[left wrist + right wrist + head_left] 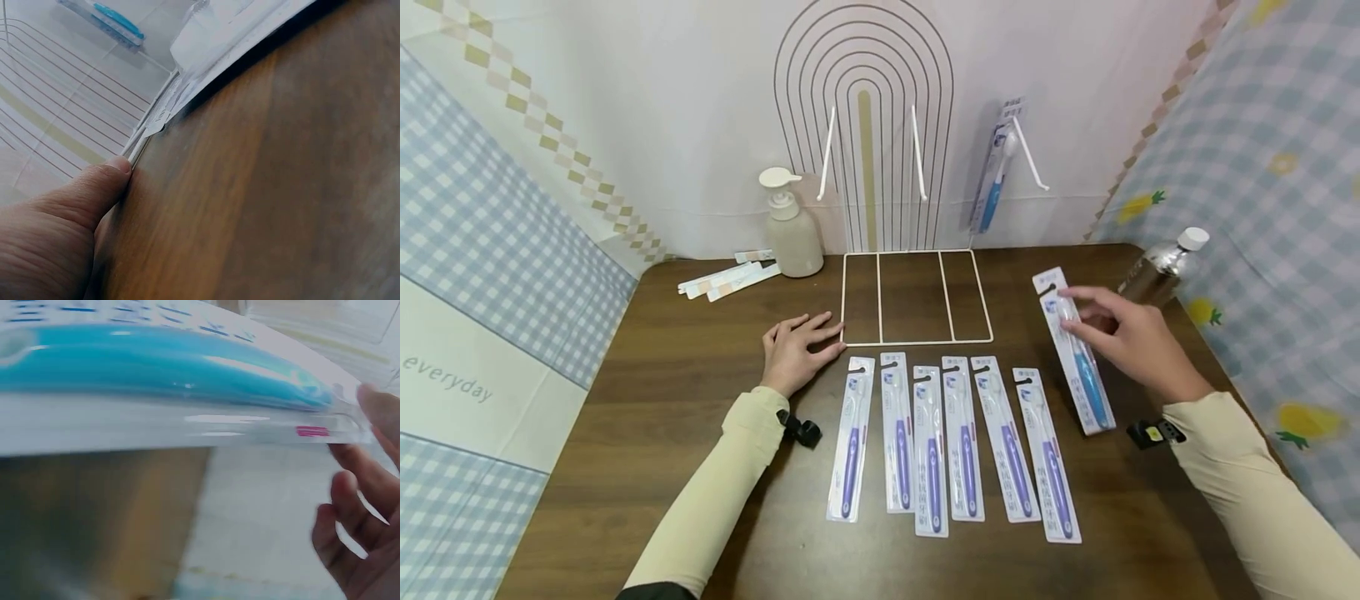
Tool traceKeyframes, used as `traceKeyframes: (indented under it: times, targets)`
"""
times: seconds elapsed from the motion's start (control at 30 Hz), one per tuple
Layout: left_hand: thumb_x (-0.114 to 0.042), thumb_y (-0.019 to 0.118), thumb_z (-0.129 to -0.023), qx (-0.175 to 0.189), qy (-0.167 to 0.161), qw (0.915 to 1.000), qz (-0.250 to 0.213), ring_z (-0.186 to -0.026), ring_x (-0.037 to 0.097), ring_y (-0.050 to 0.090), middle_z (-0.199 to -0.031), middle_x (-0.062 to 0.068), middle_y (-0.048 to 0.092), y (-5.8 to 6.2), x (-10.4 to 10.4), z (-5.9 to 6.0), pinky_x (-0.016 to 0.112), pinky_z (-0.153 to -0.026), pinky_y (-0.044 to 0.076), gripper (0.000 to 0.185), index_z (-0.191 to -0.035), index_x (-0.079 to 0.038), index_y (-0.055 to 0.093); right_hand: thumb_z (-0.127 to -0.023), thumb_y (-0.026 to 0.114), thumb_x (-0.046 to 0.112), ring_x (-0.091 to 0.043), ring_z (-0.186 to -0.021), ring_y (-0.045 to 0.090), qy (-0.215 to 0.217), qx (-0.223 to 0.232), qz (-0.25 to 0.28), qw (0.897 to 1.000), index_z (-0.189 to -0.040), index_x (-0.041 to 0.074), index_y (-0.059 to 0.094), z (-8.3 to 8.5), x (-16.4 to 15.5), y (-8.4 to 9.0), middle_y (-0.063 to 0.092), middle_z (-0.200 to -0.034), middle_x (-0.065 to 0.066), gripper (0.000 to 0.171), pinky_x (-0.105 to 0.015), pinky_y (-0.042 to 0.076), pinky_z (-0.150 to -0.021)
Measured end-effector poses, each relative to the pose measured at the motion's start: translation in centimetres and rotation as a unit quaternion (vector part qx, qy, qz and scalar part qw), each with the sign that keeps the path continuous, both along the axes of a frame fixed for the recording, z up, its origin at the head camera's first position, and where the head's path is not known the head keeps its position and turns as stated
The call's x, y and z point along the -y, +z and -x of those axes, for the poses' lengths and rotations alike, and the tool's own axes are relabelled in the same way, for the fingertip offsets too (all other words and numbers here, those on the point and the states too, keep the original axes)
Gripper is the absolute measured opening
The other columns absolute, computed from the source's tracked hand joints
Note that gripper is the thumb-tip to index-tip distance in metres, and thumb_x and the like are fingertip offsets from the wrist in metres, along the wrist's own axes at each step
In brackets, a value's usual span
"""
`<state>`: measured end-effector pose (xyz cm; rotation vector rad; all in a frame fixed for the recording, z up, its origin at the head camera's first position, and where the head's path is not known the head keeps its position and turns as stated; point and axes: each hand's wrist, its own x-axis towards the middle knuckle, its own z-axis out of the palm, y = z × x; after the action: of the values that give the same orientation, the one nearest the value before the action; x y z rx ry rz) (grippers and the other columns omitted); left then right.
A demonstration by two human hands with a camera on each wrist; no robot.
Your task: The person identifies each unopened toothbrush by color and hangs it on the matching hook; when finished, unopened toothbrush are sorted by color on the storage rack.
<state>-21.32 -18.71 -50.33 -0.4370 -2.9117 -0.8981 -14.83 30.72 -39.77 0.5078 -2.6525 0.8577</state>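
My right hand point(1131, 333) pinches a packaged blue toothbrush point(1088, 379) along its edge with thumb and fingers, raised over the right side of the table. The right wrist view shows its blue handle point(162, 365) up close through the clear plastic. My left hand point(793, 354) rests on the table, fingers spread, its thumb at the front left corner of a white wire rack point(917, 342). Another packaged blue toothbrush point(991, 200) hangs on the rack's right prong point(1030, 154); the middle prong point(918, 154) and left prong point(827, 154) hold nothing.
Several packaged purple toothbrushes point(967, 467) lie in a row in front of the rack. A pump bottle point(795, 237) and some thin paper packets point(730, 282) stand and lie at the back left. Behind my right hand is a white-capped bottle point(1157, 268).
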Motion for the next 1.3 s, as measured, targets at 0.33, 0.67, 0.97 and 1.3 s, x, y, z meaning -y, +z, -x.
traceKeyframes:
  times: [0.33, 0.67, 0.97, 1.3]
  targets:
    - [-0.047, 0.077, -0.096, -0.004, 0.0, 1.0, 0.004, -0.145, 0.027, 0.043, -0.156, -0.009, 0.056, -0.1, 0.1, 0.1, 0.058, -0.115, 0.016, 0.043, -0.137, -0.033, 0.074, -0.079, 0.089, -0.008, 0.004, -0.064, 0.051, 0.021, -0.172, 0.03, 0.984, -0.135, 0.008, 0.071, 1.6, 3.3, 6.4, 0.079, -0.09, -0.008, 0.061, -0.012, 0.038, -0.061]
    - [-0.047, 0.076, -0.097, -0.004, 0.002, 1.0, 0.003, -0.145, 0.027, 0.043, -0.155, -0.009, 0.056, -0.1, 0.3, 0.0, 0.058, -0.115, 0.016, 0.041, -0.136, -0.033, 0.074, -0.087, 0.085, -0.001, 0.001, -0.058, 0.046, -0.015, -0.188, 0.068, 0.98, -0.14, 0.012, 0.068, 3.2, 5.8, 8.0, 0.08, -0.099, -0.017, 0.058, -0.013, 0.035, -0.057]
    - [-0.047, 0.076, -0.097, 0.0, 0.005, 1.0, 0.005, -0.145, 0.026, 0.043, -0.155, -0.01, 0.056, -0.1, 0.1, -0.2, 0.058, -0.116, 0.016, 0.042, -0.136, -0.034, 0.074, -0.088, 0.087, 0.006, 0.002, -0.057, 0.05, -0.02, -0.184, 0.082, 0.979, -0.138, 0.014, 0.069, 5.7, 6.6, 6.8, 0.08, -0.097, -0.016, 0.054, -0.012, 0.035, -0.056]
    - [-0.048, 0.076, -0.097, -0.004, 0.002, 1.0, 0.005, -0.145, 0.026, 0.043, -0.155, -0.01, 0.056, 0.0, 0.1, 0.0, 0.057, -0.115, 0.017, 0.042, -0.136, -0.034, 0.074, -0.099, 0.078, 0.022, -0.002, -0.058, 0.048, -0.064, -0.161, 0.089, 0.981, -0.139, 0.008, 0.063, 10.2, 7.4, 6.1, 0.079, -0.107, -0.019, 0.045, -0.016, 0.037, -0.057]
